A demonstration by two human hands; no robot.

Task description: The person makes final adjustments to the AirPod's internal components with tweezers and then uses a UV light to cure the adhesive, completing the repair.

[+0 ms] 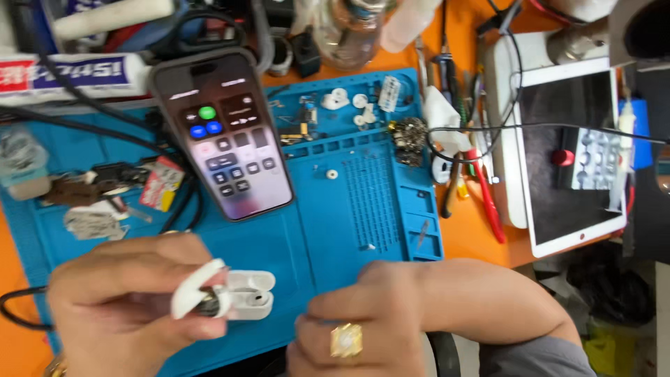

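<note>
Gripping a white earbud case [234, 297], lid open, in the left hand [122, 304] above the blue mat [335, 209], right hand [363, 328] curling empty just beside it, seemingly inspecting the case, likely needing steady fingers near the lit phone [227, 132].

A single view, from a camera worn on the person's head, looks steeply down onto the bench [457, 244] from close above; the person's own side is at 6 o'clock of the frame, the far side at 12 o'clock; the left hand [118, 304] and right hand [363, 324] sit nearest the lens along the lower edge, large and a little soft; the blue work mat [349, 202] fills the middle, tilted slightly; a phone [223, 132] lies toward 11 o'clock and a white tablet [569, 153] toward 3 o'clock; beyond the bench edge at 4 o'clock the floor shows; no second view shares the scene.
</note>
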